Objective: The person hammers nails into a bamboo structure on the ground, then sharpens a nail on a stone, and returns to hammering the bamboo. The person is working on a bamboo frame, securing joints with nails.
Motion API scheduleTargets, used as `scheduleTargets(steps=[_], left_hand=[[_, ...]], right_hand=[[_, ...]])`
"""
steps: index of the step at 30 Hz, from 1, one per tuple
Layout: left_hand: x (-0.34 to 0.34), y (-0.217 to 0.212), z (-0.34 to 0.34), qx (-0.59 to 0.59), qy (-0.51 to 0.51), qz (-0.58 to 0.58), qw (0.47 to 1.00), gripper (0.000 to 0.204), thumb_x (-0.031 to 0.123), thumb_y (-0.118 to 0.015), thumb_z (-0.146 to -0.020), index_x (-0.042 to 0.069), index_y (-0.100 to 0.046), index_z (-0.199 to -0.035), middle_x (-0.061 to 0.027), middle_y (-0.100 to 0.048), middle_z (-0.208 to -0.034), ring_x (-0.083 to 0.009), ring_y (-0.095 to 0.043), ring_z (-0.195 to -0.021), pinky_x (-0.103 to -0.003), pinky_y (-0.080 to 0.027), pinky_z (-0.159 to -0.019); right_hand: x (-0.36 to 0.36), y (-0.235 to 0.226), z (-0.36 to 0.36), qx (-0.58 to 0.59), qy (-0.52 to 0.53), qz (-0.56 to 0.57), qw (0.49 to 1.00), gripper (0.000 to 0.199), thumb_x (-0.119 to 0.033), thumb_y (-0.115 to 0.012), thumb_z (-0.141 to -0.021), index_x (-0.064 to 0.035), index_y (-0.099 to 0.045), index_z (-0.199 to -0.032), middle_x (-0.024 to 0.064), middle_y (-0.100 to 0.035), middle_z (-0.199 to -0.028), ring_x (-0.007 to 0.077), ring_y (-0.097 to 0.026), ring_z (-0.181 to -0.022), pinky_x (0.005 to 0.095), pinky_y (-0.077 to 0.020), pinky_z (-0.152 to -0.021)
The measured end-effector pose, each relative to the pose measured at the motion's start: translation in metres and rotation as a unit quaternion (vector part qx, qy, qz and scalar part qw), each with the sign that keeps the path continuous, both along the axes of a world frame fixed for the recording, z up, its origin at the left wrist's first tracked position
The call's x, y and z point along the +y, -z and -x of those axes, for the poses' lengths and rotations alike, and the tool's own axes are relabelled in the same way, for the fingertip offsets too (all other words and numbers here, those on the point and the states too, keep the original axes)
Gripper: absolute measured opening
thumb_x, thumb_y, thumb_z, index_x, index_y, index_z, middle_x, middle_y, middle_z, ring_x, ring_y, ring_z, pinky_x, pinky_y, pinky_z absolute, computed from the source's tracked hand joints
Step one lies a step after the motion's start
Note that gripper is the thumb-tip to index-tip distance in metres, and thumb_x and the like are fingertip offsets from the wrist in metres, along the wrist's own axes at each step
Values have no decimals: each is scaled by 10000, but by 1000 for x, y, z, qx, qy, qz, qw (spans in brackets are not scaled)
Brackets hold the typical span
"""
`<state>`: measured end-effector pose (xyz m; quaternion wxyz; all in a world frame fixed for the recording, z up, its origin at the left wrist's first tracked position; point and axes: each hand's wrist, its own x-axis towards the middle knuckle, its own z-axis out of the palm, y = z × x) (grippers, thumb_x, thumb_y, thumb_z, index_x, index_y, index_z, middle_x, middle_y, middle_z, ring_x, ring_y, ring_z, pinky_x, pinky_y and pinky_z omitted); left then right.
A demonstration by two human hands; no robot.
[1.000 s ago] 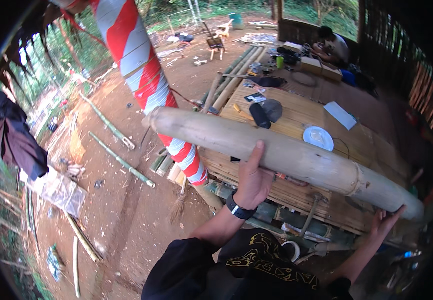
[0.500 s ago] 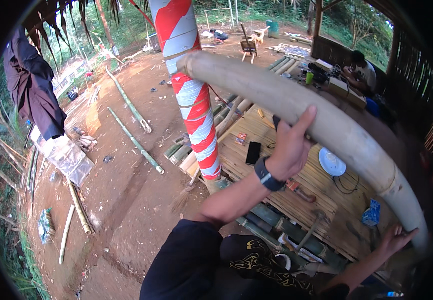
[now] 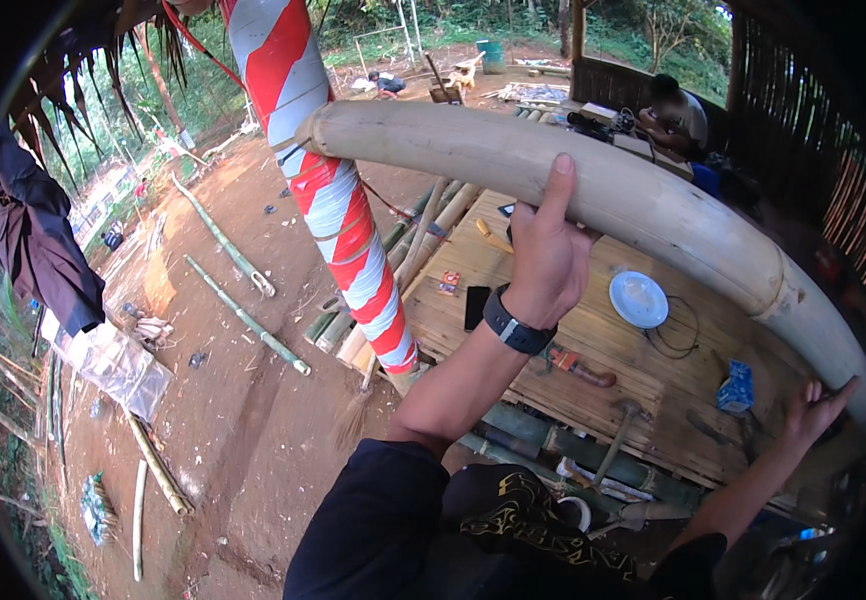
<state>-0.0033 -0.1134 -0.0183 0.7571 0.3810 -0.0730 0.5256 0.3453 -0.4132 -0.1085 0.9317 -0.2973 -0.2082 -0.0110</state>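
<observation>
**Bamboo pole lifted higher, far end now level with the striped post**

The thick pale bamboo pole (image 3: 593,185) has come up and swung over the last second. A moment back it lay lower, across the bench, with its far end well short of the red-and-white striped post (image 3: 338,200); now that cut end sits right against the post at about 11 o'clock, and the whole pole rides above the bench rather than near it. To my eye that means the pole is fully carried by the person and being repositioned, not resting on anything.

The pole's long axis runs from 11 o'clock down to 4 o'clock, arching in the lens. The open cut end points toward the post; the near end, with a node ring close to it, points down past the person's right side.

The left hand (image 3: 545,250), with a dark watch at the wrist, is pressed up against the underside of the pole about midway, fingers (image 3: 561,180) extended upward along its side, wrapped only partly round it. The right hand (image 3: 813,405) is at the lower end, fingers spread and touching the pole from beneath; how firmly it grips I cannot tell.

Beneath, the slatted bamboo bench (image 3: 513,330) carries a white round lid (image 3: 638,298), a dark phone (image 3: 476,306) and a blue packet (image 3: 736,387). Another person (image 3: 678,112) sits at 1 o'clock.
</observation>
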Motion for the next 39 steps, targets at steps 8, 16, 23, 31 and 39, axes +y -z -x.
scheduleTargets(steps=[8,16,23,31,39], left_hand=[[5,30,1,38,30,21,999,539,373,-580,-960,9,-409,-1319,-150,-518,-1311,-273,-498,-1247,-483,-391,-1064],[7,35,14,27,-10,37,999,518,352,-581,-962,7,-415,-1311,-147,-531,-1301,-272,-502,-1245,-487,-389,-1070],[11,50,-13,82,-13,-14,996,514,399,-524,-981,29,-428,-1325,-146,-547,-1281,-225,-531,-1169,-453,-440,-969],[41,53,11,-21,7,71,997,605,341,-568,-965,-19,-346,-1396,-220,-395,-1442,-339,-394,-1339,-522,-320,-1125],[36,52,14,13,-14,93,995,625,354,-585,-954,-11,-341,-1398,-221,-368,-1449,-346,-380,-1346,-556,-332,-1113]], right_hand=[[3,10,-13,-55,-7,-22,998,369,-437,-503,-991,-93,-561,-1114,34,-628,-882,68,-303,-427,208,-279,-393],[8,7,7,-23,8,4,1000,361,-417,-477,-1007,-84,-551,-1125,30,-624,-873,65,-335,-460,203,-295,-400],[12,-42,70,121,101,47,986,373,-325,-495,-1003,-99,-462,-1297,58,-634,-1018,167,-565,-612,228,-485,-507],[50,-40,70,54,8,-28,998,482,-579,-566,-907,-98,-564,-872,-72,-376,-548,39,-331,-412,211,-302,-376],[42,-39,84,90,35,14,995,454,-537,-598,-906,-93,-556,-821,-75,-341,-533,40,-297,-412,224,-285,-381]])
